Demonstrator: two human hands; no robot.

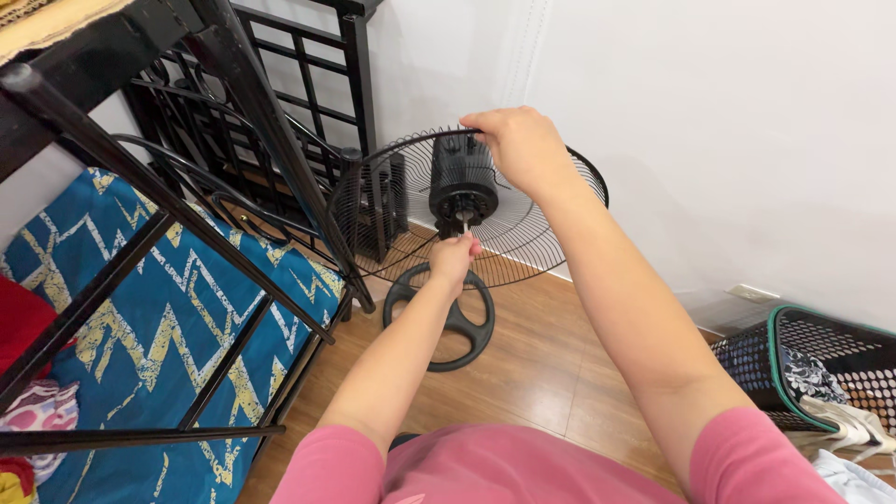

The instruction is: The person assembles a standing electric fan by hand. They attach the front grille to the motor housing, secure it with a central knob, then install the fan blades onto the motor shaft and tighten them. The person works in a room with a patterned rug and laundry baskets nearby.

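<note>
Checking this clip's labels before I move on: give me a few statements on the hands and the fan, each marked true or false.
1. The right hand grips the top of the fan motor housing. True.
2. The left hand rests on the round fan base. False: its fingers pinch the motor shaft.
3. Fan blades are mounted on the shaft. False: only the rear wire grille is there.
4. A black laundry basket stands at the right. True.
</note>
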